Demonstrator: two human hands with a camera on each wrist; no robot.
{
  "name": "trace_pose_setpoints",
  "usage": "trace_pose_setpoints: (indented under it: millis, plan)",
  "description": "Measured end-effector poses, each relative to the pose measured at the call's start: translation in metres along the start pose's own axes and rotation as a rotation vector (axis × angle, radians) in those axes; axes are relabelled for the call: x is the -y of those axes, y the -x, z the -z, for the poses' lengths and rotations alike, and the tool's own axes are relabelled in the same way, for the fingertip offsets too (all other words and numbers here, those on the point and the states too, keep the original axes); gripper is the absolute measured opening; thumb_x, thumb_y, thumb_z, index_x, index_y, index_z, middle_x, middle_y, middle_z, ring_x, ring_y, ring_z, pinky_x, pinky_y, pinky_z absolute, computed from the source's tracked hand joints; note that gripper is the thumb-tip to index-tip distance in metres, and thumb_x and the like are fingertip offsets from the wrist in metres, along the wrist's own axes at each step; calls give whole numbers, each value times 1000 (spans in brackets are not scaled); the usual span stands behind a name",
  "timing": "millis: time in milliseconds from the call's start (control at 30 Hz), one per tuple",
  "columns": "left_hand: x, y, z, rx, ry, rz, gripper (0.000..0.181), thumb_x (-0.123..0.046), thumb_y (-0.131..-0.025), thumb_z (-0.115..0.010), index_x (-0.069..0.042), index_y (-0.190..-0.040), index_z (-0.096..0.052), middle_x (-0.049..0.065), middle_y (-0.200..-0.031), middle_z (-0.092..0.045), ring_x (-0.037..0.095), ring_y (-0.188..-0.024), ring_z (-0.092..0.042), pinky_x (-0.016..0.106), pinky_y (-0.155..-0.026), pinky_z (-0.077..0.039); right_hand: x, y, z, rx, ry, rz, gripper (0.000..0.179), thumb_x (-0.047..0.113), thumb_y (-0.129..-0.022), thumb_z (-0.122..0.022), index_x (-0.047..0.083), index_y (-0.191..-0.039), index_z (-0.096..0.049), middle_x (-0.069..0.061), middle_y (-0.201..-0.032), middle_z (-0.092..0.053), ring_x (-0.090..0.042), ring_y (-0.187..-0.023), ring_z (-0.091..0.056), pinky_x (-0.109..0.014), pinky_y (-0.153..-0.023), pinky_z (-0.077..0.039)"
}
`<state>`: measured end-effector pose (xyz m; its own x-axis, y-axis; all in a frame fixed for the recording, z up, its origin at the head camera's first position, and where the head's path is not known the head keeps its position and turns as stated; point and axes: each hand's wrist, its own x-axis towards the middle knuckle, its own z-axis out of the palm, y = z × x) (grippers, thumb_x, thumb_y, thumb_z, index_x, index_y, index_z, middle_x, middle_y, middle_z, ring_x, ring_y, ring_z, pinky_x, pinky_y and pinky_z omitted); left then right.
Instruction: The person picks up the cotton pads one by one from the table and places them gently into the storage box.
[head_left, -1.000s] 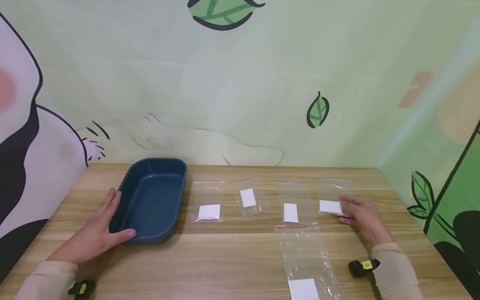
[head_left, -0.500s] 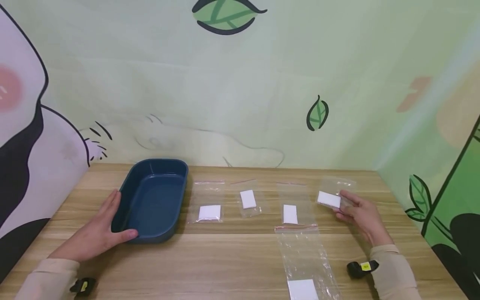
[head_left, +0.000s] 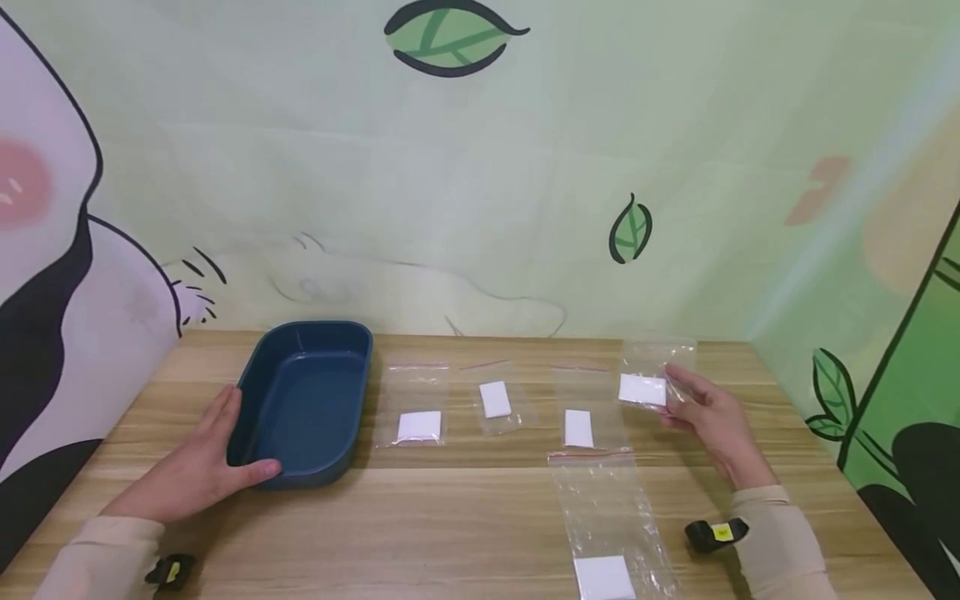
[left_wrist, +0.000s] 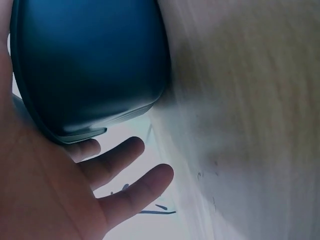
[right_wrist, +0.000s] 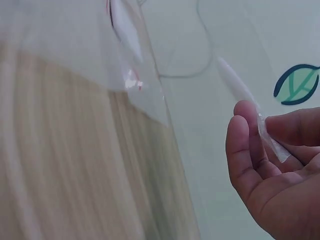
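My right hand (head_left: 712, 425) pinches a small clear zip-lock bag (head_left: 643, 389) with a white rectangular piece inside, raised above the table at the right. Seen edge-on in the right wrist view, the bag (right_wrist: 272, 142) sits between thumb and fingertips. At the left, my left hand (head_left: 191, 467) rests against the near-left corner of a deep blue tray (head_left: 348, 467). Its thumb lies at the near rim, and its fingers stretch along the left side. In the left wrist view, extended fingers (left_wrist: 137, 192) show past the tray's wall (left_wrist: 95, 60).
Three similar zip-lock bags, a left one (head_left: 418, 392), a middle one (head_left: 497, 400) and a right one (head_left: 581, 396), lie in a row right of the tray. A longer bag (head_left: 611, 500) lies nearer the front. A printed cloth (head_left: 487, 183) stands behind the wooden table (head_left: 420, 533).
My right hand has lifted its zip-lock bag off the table and brought it slightly left. My left hand has stayed at the tray, which has not visibly moved.
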<state>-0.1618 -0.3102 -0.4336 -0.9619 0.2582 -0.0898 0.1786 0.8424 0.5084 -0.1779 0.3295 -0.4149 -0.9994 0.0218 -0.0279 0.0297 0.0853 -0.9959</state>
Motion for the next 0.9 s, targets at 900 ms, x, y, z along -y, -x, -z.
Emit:
trace_pose_setpoints:
  millis: [900]
  plan:
    - [1, 0, -2, -18, 4, -18, 122, -53, -89, -73, 10, -156, 8, 36, -161, 5, 63, -138, -19, 75, -103, -26, 32, 9, -65, 12, -27, 89, 54, -15, -98, -49, -9, -150, -38, -24, -150, -40, -12, -84, -69, -28, -81, -57]
